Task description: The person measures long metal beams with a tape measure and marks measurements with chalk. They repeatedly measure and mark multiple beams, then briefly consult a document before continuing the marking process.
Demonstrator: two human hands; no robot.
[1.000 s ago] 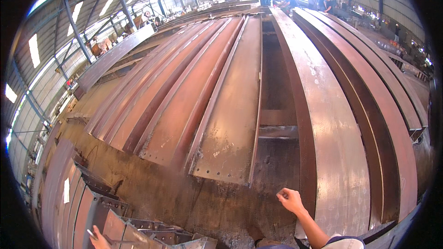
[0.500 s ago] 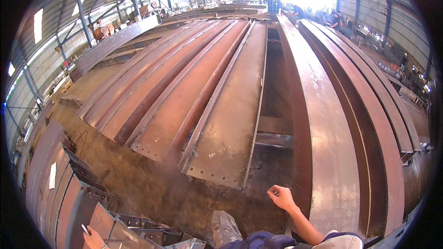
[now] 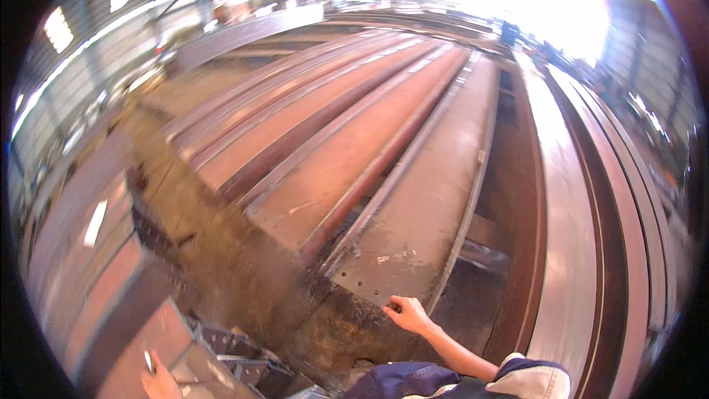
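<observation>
At the lower left my left hand (image 3: pixel 158 383) is closed around a thin white stick (image 3: pixel 149 360), perhaps chalk or a marker; blur hides its kind. That hand is over the brown steel pieces (image 3: pixel 148 336) there. My right hand (image 3: pixel 408 314) is in front of the near end of a long steel beam (image 3: pixel 413 240) with a row of bolt holes. Its fingers are curled in, and whatever may lie inside them is hidden. I cannot tell whether this hand touches the beam.
Several long rust-brown beams (image 3: pixel 332 177) stretch away side by side. A brighter beam (image 3: pixel 565 251) runs along my right. Brown ground (image 3: pixel 244 266) lies between the beams and stacked steel at left, which carries a white strip (image 3: pixel 95 223). Bracketed pieces (image 3: pixel 229 343) lie near my legs.
The view has swung left, so the beams appear farther right, and the picture is blurred. My right hand now appears over the holed beam's end. The left hand still holds the white stick.
</observation>
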